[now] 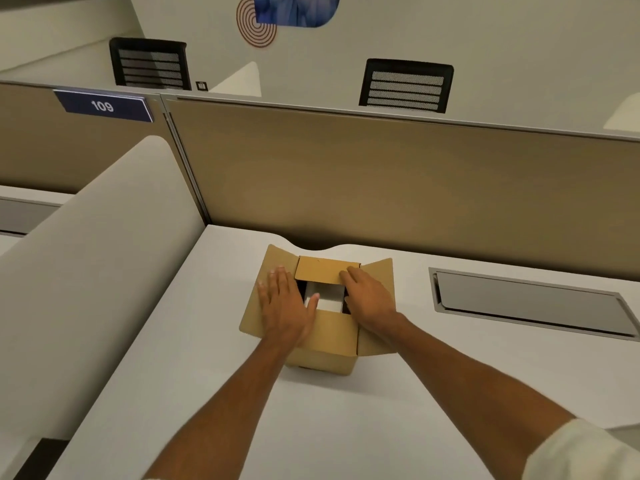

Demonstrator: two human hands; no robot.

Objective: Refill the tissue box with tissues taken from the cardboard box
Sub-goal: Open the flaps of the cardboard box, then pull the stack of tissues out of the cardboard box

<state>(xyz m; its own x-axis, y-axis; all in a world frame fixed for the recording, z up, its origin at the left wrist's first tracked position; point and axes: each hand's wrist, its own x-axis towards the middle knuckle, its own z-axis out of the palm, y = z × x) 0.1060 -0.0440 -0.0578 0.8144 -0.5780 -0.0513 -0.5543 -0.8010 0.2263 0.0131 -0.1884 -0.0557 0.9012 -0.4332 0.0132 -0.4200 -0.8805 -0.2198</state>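
In the head view, one cardboard box (pixel 325 336) is sitting on the white desk (pixel 207 393) just below the centre of the frame, and both hands are working at its top. The left hand (pixel 285 308) is lying flat, fingers spread and gripping nothing, pressing the left flap outward and down, probably to keep it clear of the opening. The right hand (pixel 369 299) is resting on the right flap with its fingers curled toward the far flap's edge; I cannot tell whether it is pinching the cardboard or only pushing it. Four flaps are showing: left and right splayed out, the far one tilting over the opening, the near one folded down in front. Between the hands a white block, likely the tissues (pixel 329 299), is lying inside the box. No separate tissue box is appearing anywhere in the frame, so the refilling seems not yet begun. To the right, one grey cable hatch (pixel 530 303) is sitting in the desk; in the upper part, two black chairs (pixel 407 86) are standing behind the tan partition (pixel 381 174).
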